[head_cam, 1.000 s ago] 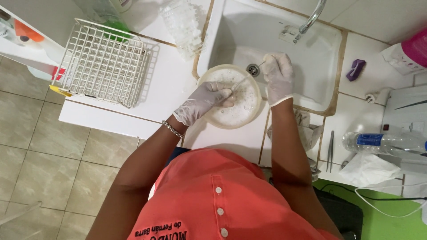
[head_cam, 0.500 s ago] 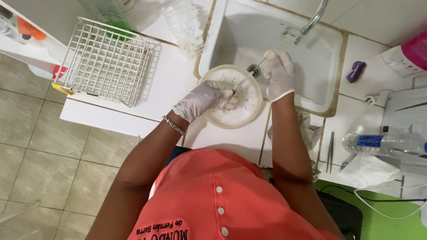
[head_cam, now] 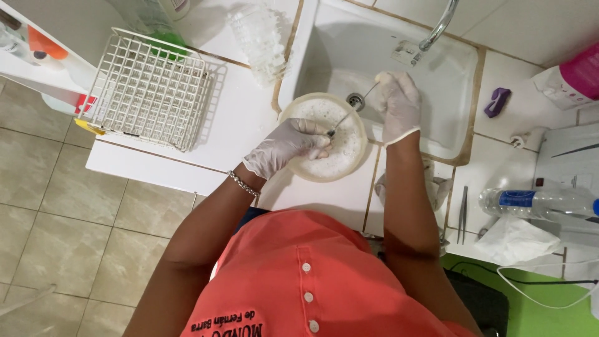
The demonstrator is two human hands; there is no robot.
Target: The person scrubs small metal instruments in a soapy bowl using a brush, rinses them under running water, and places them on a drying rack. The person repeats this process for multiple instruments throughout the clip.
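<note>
A round cream bowl [head_cam: 312, 165] of foamy water rests on the counter at the sink's left rim. Both my hands wear thin white gloves. My left hand [head_cam: 287, 145] hovers over the bowl and pinches the lower end of a thin metal instrument [head_cam: 349, 112]. The instrument slants up to my right hand [head_cam: 396, 103], which is closed around its upper end just above the sink basin [head_cam: 437, 93]. A small white lump shows at my right fingertips; what it is cannot be told.
A white wire rack [head_cam: 146, 90] stands on the counter at left, a clear ribbed container [head_cam: 259, 37] behind the bowl. The faucet [head_cam: 440, 25] arcs over the drain [head_cam: 355, 98]. To the right lie a purple object [head_cam: 497, 102], tweezers [head_cam: 462, 212], a plastic bottle [head_cam: 536, 201], tissue [head_cam: 515, 240] and a pink container [head_cam: 577, 75].
My hands shifted only slightly along the instrument over the bowl; the bowl and everything else stayed put.
</note>
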